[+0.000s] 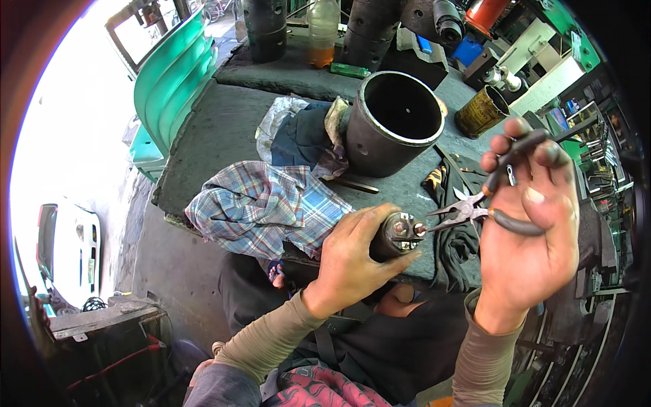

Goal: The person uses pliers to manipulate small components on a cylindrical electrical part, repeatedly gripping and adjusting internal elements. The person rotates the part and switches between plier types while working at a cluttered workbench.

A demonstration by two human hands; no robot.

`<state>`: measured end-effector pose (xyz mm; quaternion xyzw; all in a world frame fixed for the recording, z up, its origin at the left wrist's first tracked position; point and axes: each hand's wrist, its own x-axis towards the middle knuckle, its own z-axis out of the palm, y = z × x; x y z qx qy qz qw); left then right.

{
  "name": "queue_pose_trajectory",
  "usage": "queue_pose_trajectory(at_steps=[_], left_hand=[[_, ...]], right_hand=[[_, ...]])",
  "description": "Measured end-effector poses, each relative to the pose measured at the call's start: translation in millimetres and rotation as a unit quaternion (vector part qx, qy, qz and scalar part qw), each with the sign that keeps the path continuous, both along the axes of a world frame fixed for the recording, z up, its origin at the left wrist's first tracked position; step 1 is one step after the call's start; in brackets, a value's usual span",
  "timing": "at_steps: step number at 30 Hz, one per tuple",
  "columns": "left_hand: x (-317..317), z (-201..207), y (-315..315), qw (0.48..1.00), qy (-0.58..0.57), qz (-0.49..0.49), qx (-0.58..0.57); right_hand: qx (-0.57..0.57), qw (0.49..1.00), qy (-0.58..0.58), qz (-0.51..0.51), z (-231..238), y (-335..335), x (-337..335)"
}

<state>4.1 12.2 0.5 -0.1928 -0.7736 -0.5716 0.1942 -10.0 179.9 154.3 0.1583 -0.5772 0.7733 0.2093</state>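
Observation:
My left hand [344,260] is wrapped round a dark cylindrical part with copper-coloured studs on its end face [400,234], which looks like a starter solenoid. Its studded end is turned up toward me. In my right hand [532,247], palm upward, are needle-nose pliers [468,211] with dark handles. One handle lies behind the fingers, the other under the thumb. The plier jaws are spread apart and point left at the studs; whether a tip touches them I cannot tell. A plaid cloth [261,203] lies just left of my left hand.
A thick dark metal cylinder [386,146] stands on the worktable [203,136], with crumpled rags [298,139] beside it. Dark cloth [456,254] lies between my hands. A rusty yellow can [478,117], a plastic bottle [324,30] and more perforated cylinders [264,30] stand farther back. Green chairs [169,88] are at left.

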Motion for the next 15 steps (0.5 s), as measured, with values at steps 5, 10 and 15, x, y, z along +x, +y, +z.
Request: queue_pose_trajectory(at_steps=[5,10,15], left_hand=[[-1.0,0.2,0.7,1.000,0.017,0.008,0.005],[-0.6,0.6,0.8,1.000,0.004,0.009,0.000],[-2.8,-1.5,3.6,1.000,0.017,0.011,0.012]], right_hand=[[0.022,0.999,-0.002,-0.043,-0.5,-13.9,11.7],[0.034,0.998,-0.006,-0.047,-5.2,-18.7,9.8],[0.053,0.997,-0.009,-0.056,-6.7,-22.3,12.8]])
